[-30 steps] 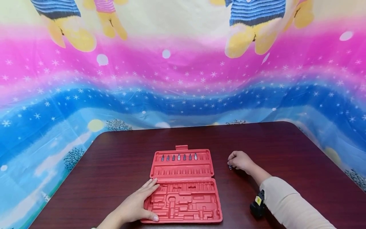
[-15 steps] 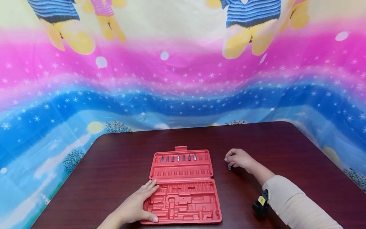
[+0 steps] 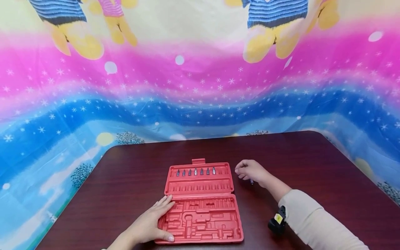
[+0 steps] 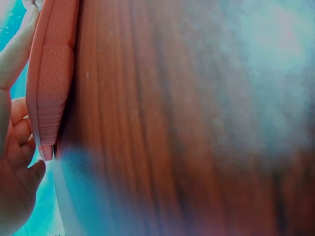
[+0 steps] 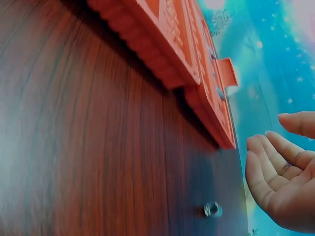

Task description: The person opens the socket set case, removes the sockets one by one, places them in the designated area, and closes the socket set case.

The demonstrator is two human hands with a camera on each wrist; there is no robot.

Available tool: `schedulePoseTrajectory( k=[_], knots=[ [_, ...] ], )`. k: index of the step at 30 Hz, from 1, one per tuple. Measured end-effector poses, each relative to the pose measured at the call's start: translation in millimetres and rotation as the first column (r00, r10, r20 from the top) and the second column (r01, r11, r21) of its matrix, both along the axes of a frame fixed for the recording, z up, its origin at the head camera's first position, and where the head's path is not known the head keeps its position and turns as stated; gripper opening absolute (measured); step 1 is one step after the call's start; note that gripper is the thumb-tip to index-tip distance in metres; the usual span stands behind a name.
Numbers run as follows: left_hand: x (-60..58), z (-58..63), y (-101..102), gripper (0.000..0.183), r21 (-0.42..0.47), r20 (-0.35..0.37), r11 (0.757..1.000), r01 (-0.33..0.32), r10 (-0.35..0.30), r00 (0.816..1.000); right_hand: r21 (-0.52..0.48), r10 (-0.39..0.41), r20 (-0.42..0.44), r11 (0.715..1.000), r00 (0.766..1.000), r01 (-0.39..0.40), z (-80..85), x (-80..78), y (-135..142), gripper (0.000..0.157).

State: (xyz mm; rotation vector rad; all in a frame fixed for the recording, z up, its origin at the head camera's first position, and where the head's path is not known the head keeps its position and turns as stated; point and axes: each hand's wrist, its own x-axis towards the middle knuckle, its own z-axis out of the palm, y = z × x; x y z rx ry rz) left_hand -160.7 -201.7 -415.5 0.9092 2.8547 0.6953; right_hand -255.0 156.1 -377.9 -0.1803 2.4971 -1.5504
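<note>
A red plastic tool case (image 3: pixel 200 215) lies open on the table, its lid toward the back. Several metal screwdriver bits (image 3: pixel 195 171) stand in a row in the lid's upper slots. My left hand (image 3: pixel 150 222) rests on the case's left side, fingers spread over the edge and thumb on the front rim. To the right of the lid hovers my right hand (image 3: pixel 252 172); the right wrist view shows its thumb apart from loosely bent fingers, with nothing between them. A small metal socket (image 5: pixel 212 210) is on the table below that hand, mostly hidden in the head view.
The dark wooden table (image 3: pixel 290 152) reaches around the case on all sides. Behind it hangs a printed cloth backdrop (image 3: pixel 200 86). A black wrist camera (image 3: pixel 276 222) sits under the right sleeve (image 3: pixel 312 215). The case's latch tab (image 3: pixel 198 161) sticks out at the back.
My right hand has moved left toward the case lid, leaving the small metal socket on the table. My left hand stays on the case, and the bits have not moved.
</note>
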Motion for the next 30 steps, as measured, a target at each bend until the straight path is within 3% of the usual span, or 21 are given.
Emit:
schedulePoseTrajectory(
  k=[5, 16, 30],
  knots=[
    [-1.2, 0.3, 1, 0.097, -0.002, 0.006, 1.000, 0.003, -0.003, 1.000, -0.058, -0.012, -0.013, 0.998, 1.000, 0.011, 0.0, -1.8, -11, 0.024],
    [0.7, 0.3, 1, 0.096, 0.003, 0.003, 1.000, 0.000, 0.000, 1.000, -0.163, -0.007, 0.042, 0.987, 0.999, 0.014, -8.7, -11.2, -34, 0.020],
    [0.0, -1.2, 0, 0.097, 0.003, 0.021, 1.000, 0.002, -0.002, 1.000, -0.133, -0.026, 0.080, 0.990, 0.996, 0.036, -16.5, -28.6, -58, 0.017]
  ],
)
